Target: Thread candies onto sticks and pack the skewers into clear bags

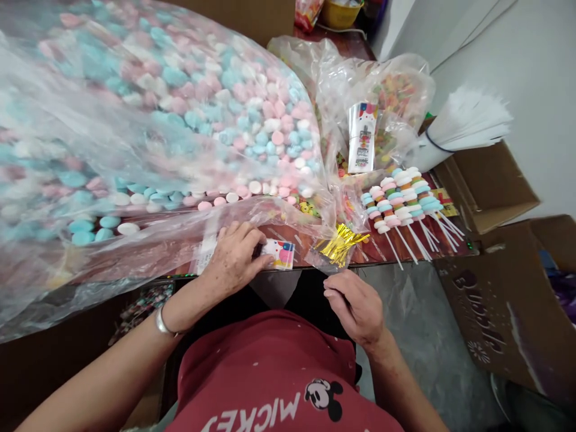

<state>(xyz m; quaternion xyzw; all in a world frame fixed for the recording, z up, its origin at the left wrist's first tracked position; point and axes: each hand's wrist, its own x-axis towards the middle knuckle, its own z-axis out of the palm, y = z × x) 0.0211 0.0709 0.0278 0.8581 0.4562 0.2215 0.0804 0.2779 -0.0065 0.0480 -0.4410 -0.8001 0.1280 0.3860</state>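
Note:
My left hand [234,255] is closed at the table's front edge, its thumb and fingers on a small printed plastic bag [284,254]. The bag lies flat, with colourful dots showing at its right end; the hand covers the rest. My right hand [355,305] is curled just off the same edge, thumb against the index finger. Whatever it may pinch is hidden. Gold twist ties [341,245] lie in a loose bundle on clear plastic, a little beyond the right hand. Farther right, candy skewers [400,201] of marshmallows and coloured rings rest side by side, white sticks over the edge.
A huge clear bag of pink, blue and white marshmallows [238,141] spreads across the left. Behind the ties are bags of gummy rings [398,87], with a stack of printed bags [361,138] on top. White sticks [477,120] fill a container beside cardboard boxes [486,186].

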